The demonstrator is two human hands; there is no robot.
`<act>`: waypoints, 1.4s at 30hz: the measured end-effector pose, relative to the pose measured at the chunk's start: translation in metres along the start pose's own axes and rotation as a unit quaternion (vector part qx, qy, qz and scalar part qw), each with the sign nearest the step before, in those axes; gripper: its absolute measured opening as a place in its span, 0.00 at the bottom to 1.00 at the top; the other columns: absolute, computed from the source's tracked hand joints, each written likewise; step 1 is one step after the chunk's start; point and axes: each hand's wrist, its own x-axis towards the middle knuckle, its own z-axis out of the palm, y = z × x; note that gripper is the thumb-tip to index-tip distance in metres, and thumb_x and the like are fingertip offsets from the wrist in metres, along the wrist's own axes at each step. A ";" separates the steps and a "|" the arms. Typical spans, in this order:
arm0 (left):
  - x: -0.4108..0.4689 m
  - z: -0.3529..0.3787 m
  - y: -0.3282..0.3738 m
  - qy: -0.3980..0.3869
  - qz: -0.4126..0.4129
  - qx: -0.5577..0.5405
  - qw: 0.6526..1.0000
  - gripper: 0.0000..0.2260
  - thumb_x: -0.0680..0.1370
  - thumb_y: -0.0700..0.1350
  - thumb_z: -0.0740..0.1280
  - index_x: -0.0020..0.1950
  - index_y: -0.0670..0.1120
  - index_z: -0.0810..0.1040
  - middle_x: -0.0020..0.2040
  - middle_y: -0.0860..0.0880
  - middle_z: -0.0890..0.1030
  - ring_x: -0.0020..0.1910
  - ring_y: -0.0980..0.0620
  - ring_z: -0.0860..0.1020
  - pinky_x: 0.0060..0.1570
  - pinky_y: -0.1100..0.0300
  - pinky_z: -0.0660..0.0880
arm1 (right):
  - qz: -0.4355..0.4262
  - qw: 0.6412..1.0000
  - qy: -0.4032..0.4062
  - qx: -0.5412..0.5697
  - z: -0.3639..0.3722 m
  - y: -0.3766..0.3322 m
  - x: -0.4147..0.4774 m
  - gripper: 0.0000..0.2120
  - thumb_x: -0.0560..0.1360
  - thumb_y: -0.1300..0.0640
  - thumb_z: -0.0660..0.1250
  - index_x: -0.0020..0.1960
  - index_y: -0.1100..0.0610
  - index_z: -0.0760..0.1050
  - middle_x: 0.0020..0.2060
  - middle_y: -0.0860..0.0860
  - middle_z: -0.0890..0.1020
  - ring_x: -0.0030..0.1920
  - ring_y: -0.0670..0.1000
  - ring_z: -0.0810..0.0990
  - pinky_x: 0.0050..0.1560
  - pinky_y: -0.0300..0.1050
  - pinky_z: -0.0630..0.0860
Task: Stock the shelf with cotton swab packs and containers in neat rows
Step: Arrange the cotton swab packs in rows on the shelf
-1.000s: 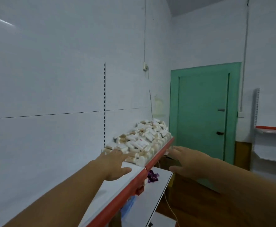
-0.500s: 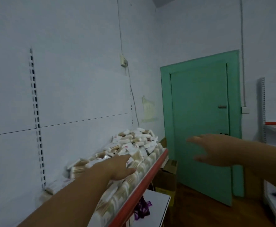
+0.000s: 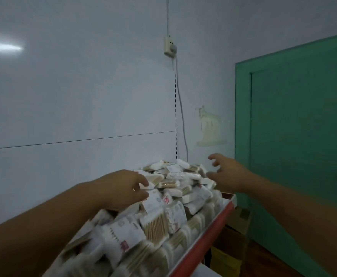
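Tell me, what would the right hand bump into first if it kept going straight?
Probably the far end of the heap of cotton swab packs; the open right hand points left over it. If it clears them, the white wall. Depth is unclear.

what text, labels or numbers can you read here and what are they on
No text can be quoted; nothing is legible.
Cotton swab packs: printed labels with red marks, too blurred to read.
Cardboard box beyond the shelf: a dark mark, too small to read.
Pale patch on the wall: faded, no writing to make out.
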 end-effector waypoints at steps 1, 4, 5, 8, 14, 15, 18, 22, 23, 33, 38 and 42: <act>0.013 0.000 -0.005 0.015 0.002 0.003 1.000 0.18 0.79 0.59 0.61 0.67 0.57 0.72 0.56 0.59 0.78 0.47 0.62 0.74 0.49 0.66 0.70 | -0.005 1.000 0.016 -0.003 0.011 0.008 0.024 0.27 0.75 0.48 0.66 0.72 0.51 0.63 0.65 0.53 0.73 0.58 0.52 0.76 0.53 0.42 0.72; 0.052 0.001 -0.014 0.036 0.003 -0.003 0.999 0.16 0.78 0.59 0.61 0.65 0.59 0.73 0.46 0.64 0.75 0.42 0.67 0.73 0.42 0.71 0.68 | -0.036 0.998 0.021 -0.053 0.034 0.023 0.083 0.26 0.75 0.49 0.67 0.71 0.52 0.66 0.66 0.51 0.74 0.60 0.51 0.75 0.54 0.40 0.68; 0.064 0.001 -0.014 0.038 0.003 -0.002 0.999 0.15 0.78 0.59 0.61 0.64 0.59 0.74 0.44 0.64 0.75 0.40 0.67 0.73 0.40 0.72 0.66 | -0.045 0.997 0.009 -0.067 0.041 0.028 0.099 0.27 0.75 0.48 0.67 0.71 0.52 0.66 0.66 0.51 0.73 0.62 0.51 0.73 0.57 0.41 0.68; 0.101 0.002 -0.015 0.076 0.003 0.009 0.997 0.13 0.79 0.58 0.61 0.60 0.59 0.76 0.37 0.63 0.73 0.37 0.65 0.72 0.36 0.70 0.64 | -0.071 0.993 -0.023 -0.094 0.057 0.037 0.140 0.27 0.73 0.41 0.67 0.67 0.52 0.70 0.62 0.49 0.75 0.61 0.51 0.73 0.57 0.42 0.69; 0.138 0.007 -0.028 0.155 -0.098 -0.017 0.983 0.08 0.77 0.54 0.64 0.38 0.58 0.77 0.27 0.57 0.76 0.29 0.61 0.74 0.27 0.70 0.62 | -0.110 0.988 0.046 -0.095 0.068 0.053 0.175 0.15 0.73 0.41 0.66 0.46 0.52 0.81 0.39 0.47 0.82 0.38 0.45 0.79 0.35 0.39 0.73; 0.141 0.007 -0.031 0.193 -0.112 -0.066 0.972 0.09 0.76 0.52 0.65 0.37 0.57 0.79 0.27 0.59 0.77 0.28 0.62 0.75 0.26 0.71 0.64 | -0.117 0.988 0.075 -0.063 0.064 0.056 0.177 0.13 0.73 0.41 0.66 0.43 0.50 0.81 0.36 0.45 0.82 0.35 0.43 0.78 0.33 0.37 0.73; 0.152 0.002 -0.031 0.211 -0.194 -0.368 0.884 0.13 0.77 0.55 0.65 0.46 0.48 0.83 0.28 0.52 0.79 0.22 0.58 0.73 0.22 0.66 0.66 | -0.218 0.960 0.164 0.069 0.051 0.051 0.177 0.03 0.72 0.44 0.68 0.43 0.41 0.78 0.34 0.37 0.78 0.35 0.38 0.76 0.31 0.27 0.66; 0.167 -0.004 -0.008 -0.012 -0.212 -0.647 0.732 0.29 0.67 0.60 0.69 0.60 0.41 0.79 0.52 0.38 0.83 0.43 0.41 0.84 0.28 0.56 0.79 | -0.491 0.840 0.207 0.103 0.050 0.023 0.184 0.13 0.70 0.55 0.71 0.54 0.57 0.82 0.51 0.50 0.83 0.48 0.43 0.79 0.48 0.34 0.75; 0.169 -0.002 -0.004 0.007 -0.202 -0.669 0.716 0.25 0.68 0.55 0.71 0.59 0.41 0.79 0.53 0.37 0.83 0.46 0.40 0.84 0.32 0.55 0.81 | -0.524 0.823 0.190 0.108 0.053 0.017 0.187 0.15 0.70 0.57 0.71 0.56 0.59 0.81 0.55 0.51 0.82 0.51 0.46 0.79 0.50 0.39 0.77; 0.141 0.019 -0.008 0.247 -0.309 -0.656 0.642 0.20 0.64 0.37 0.69 0.56 0.36 0.78 0.44 0.38 0.84 0.36 0.45 0.84 0.29 0.58 0.80 | -0.396 0.901 -0.162 0.069 0.091 0.031 0.221 0.24 0.65 0.37 0.73 0.56 0.45 0.75 0.55 0.42 0.77 0.56 0.43 0.75 0.57 0.43 0.73; 0.118 0.009 0.006 0.207 -0.251 -0.726 0.606 0.28 0.63 0.40 0.77 0.62 0.35 0.78 0.61 0.35 0.79 0.60 0.38 0.78 0.53 0.44 0.79 | -0.393 0.861 -0.102 0.308 0.075 0.010 0.223 0.12 0.63 0.46 0.78 0.38 0.44 0.75 0.36 0.39 0.79 0.39 0.34 0.76 0.31 0.26 0.70; 0.113 0.014 0.029 0.182 -0.190 -0.739 0.620 0.27 0.59 0.40 0.80 0.56 0.36 0.81 0.52 0.34 0.82 0.49 0.38 0.83 0.50 0.41 0.79 | -0.426 0.806 -0.097 0.400 0.075 -0.037 0.211 0.09 0.67 0.54 0.76 0.39 0.46 0.76 0.37 0.40 0.80 0.39 0.38 0.78 0.36 0.31 0.73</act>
